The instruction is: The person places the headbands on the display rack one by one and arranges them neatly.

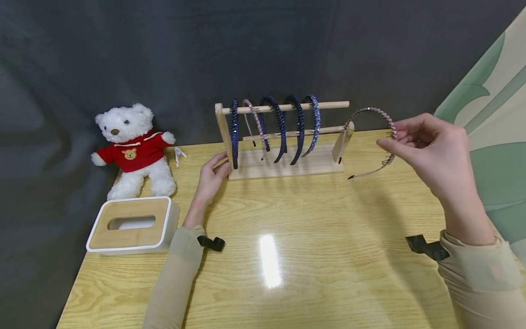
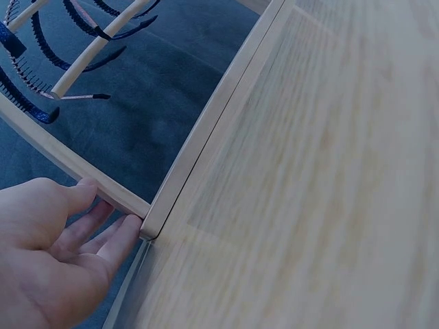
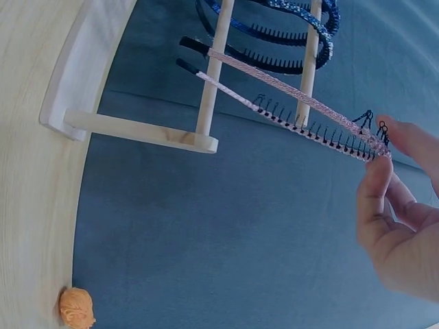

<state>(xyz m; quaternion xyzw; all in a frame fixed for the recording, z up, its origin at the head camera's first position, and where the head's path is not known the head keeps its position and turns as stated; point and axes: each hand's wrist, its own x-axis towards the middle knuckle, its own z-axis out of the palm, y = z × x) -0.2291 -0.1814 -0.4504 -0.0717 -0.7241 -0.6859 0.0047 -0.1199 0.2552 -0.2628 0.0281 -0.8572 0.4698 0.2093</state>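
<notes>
A wooden headband rack (image 1: pixel 283 169) stands at the back of the table. Several headbands hang on its upper rod, among them a dark navy headband (image 1: pixel 234 132), a thin pink headband (image 1: pixel 256 119) and a sparkly blue headband (image 1: pixel 315 119). My left hand (image 1: pixel 211 178) grips the rack's left end, thumb and fingers at the foot of the side post (image 2: pixel 75 168). Right of the rack, my right hand (image 1: pixel 433 151) pinches a braided pink headband (image 1: pixel 376 110) with inner teeth between thumb and fingers. Its dark-tipped ends point left, by the rack's right end.
A white teddy bear (image 1: pixel 130 137) in a red sweater sits at the back left, with a small white object (image 1: pixel 179 155) beside it. In front stands a wood-topped tissue box (image 1: pixel 127 235). An orange lump (image 3: pixel 77 308) shows in the right wrist view. Dark cloth (image 1: pixel 189 55) hangs behind.
</notes>
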